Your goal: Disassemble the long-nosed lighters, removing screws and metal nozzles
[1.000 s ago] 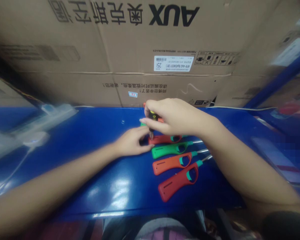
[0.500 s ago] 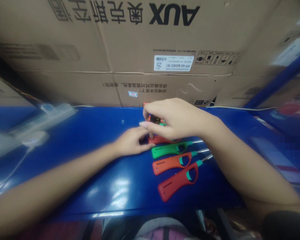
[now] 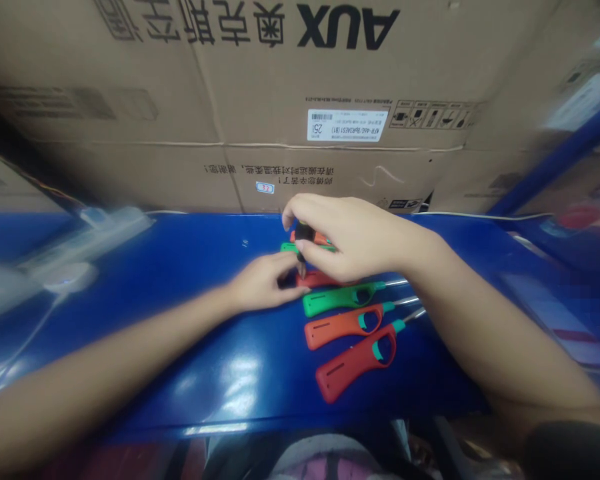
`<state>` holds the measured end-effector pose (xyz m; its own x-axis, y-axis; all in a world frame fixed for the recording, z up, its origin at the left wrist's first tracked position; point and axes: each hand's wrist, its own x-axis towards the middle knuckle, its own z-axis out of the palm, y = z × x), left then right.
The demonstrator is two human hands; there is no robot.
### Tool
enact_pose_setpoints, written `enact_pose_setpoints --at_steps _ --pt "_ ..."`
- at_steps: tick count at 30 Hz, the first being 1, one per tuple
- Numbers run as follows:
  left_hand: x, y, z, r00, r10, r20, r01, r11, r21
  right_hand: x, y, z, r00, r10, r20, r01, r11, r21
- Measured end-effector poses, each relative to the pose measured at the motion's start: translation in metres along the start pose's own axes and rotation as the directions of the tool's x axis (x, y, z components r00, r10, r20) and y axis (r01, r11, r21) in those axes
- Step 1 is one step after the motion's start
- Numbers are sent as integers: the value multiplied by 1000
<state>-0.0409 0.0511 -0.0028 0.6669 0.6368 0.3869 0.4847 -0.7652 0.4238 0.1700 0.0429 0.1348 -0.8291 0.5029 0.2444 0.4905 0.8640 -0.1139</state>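
My right hand (image 3: 350,233) curls its fingers and thumb round the dark handle of a screwdriver (image 3: 305,232). The tool stands nearly upright, and its lower end meets the butt of a red long-nosed lighter (image 3: 320,278). On the left, my left hand (image 3: 263,283) grips that same butt between thumb and fingers, close to the screwdriver's tip. Nearer to me lie a green lighter (image 3: 330,300), an orange lighter (image 3: 343,325) and a darker red lighter (image 3: 355,363), with metal nozzles pointing right. Behind, another green lighter (image 3: 287,247) and an orange one are partly covered by my right hand.
A large cardboard box (image 3: 180,120) with upside-down print stands along the back of the blue table (image 3: 205,373). At left are a pale power strip (image 3: 123,230) and a round white device (image 3: 70,277) with a cable. A flat pale item (image 3: 555,320) lies at right.
The fingers and thumb of my right hand have shifted round the screwdriver handle, so more of the handle and the rear lighters shows. My left hand stays put.
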Motion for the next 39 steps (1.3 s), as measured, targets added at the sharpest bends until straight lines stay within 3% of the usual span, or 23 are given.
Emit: enact_pose_setpoints --at_steps 10,23,39 --pt "1 2 -1 1000 -14 -2 14 1000 -4 3 -4 0 996 87 35 -85 995 -62" --pt "0 -1 1 1000 -9 -12 9 1000 -17 0 -1 0 1000 -4 17 5 999 -33" --pt "1 -1 0 1000 15 -15 -15 1000 -21 1 -4 -1 997 80 18 -77 989 -123"
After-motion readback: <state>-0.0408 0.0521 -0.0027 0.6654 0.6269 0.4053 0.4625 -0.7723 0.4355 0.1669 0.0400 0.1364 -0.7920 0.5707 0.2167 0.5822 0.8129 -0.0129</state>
